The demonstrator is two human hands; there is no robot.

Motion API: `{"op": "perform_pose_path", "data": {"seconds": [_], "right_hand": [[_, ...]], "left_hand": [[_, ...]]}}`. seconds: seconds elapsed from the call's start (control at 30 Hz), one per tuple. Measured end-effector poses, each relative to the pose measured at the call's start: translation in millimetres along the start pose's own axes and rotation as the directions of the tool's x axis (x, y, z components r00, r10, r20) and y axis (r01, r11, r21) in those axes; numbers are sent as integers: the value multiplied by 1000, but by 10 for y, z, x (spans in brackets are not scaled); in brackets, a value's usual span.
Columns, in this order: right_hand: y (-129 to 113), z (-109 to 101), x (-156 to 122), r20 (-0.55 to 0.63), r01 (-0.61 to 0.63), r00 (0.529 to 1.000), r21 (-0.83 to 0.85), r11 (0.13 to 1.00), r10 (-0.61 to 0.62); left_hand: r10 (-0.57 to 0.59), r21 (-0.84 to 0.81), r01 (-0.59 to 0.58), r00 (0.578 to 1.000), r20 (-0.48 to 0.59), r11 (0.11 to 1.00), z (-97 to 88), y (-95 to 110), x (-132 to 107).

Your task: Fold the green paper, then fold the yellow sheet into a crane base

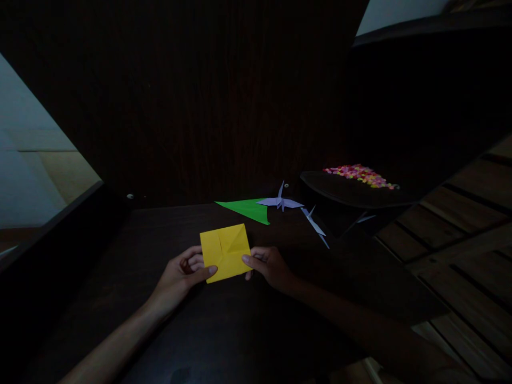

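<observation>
Between my two hands is a yellow origami paper [226, 248], squarish, with crease lines crossing its face. My left hand [184, 271] pinches its lower left corner, thumb on the front and fingers behind. At the lower right edge my right hand [269, 265] grips it the same way, its fingers partly hidden behind the sheet. Just beyond lies a green paper [250, 208] with a pointed left end. A lavender paper crane [281, 202] touches the green paper's right side, and a pale folded paper crane [314, 221] sits to the right of that.
A dark wooden tabletop [140, 229] lies under my hands, with a tall dark panel [200, 106] behind it. At the right, a dark rounded surface [340, 194] bears a pile of small pink, red and yellow pieces [362, 175]. Wooden slats [460, 224] show farther right.
</observation>
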State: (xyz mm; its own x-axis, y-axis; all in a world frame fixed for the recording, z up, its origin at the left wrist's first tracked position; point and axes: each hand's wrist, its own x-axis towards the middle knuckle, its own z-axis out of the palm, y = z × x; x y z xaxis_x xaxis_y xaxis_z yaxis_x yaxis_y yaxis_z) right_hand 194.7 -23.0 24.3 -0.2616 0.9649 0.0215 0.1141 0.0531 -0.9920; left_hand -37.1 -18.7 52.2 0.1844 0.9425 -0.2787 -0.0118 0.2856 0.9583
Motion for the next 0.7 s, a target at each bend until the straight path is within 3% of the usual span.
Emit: {"op": "perform_pose_path", "data": {"seconds": [0.3, 0.7], "right_hand": [[55, 12, 12, 66, 10, 998, 64, 998, -14], [62, -10, 43, -5, 17, 1000, 118, 993, -17]], "left_hand": [[10, -36, -8, 998, 57, 999, 4, -3, -11], [14, -48, -9, 994, 106, 999, -16, -45, 3]]}}
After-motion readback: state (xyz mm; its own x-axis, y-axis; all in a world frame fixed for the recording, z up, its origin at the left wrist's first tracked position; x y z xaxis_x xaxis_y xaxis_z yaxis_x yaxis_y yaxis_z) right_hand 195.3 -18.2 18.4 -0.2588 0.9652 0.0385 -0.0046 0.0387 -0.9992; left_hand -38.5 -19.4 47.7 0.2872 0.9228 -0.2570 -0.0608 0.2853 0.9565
